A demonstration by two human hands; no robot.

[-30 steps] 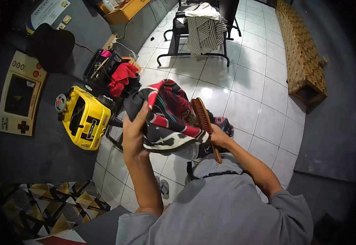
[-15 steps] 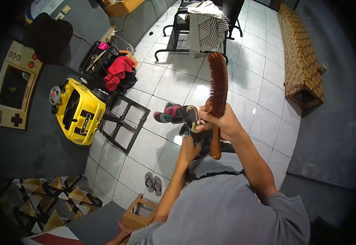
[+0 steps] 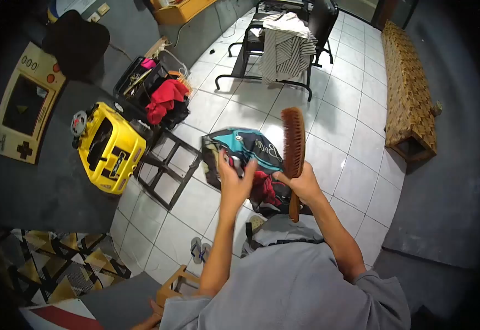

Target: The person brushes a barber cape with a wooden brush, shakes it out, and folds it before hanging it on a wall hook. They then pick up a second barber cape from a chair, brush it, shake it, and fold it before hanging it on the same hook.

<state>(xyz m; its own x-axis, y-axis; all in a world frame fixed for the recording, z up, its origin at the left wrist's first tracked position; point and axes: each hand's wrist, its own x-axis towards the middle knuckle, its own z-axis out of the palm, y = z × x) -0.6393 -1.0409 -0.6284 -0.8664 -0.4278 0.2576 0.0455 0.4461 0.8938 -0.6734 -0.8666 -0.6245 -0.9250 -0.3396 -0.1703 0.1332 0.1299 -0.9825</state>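
Note:
My right hand [image 3: 304, 186] is closed round the wooden handle of a brush [image 3: 294, 146], held upright with its reddish-brown bristles facing left. Its thumb and fingertips meet the edge of a printed cloth [image 3: 259, 147], black with teal, red and white lettering. The cloth is spread out in the air in front of me and hangs down towards my lap. My left hand [image 3: 235, 181] is against its near side, thumb and fingers apart. Whether a fold lies between those fingers is hard to see.
A yellow toy car [image 3: 110, 148] and a black frame [image 3: 168, 170] stand at left. Ahead is a black chair [image 3: 320, 33] draped with striped cloth [image 3: 287, 52]. A woven box [image 3: 410, 88] lies at right. Sandals [image 3: 200, 250] lie below; another person's hand [image 3: 153, 316] shows at lower left.
The bunched cloth has opened out wide, showing its teal part and lettering. The brush has dropped lower in view. My left hand has moved up and left, with its fingers spreading.

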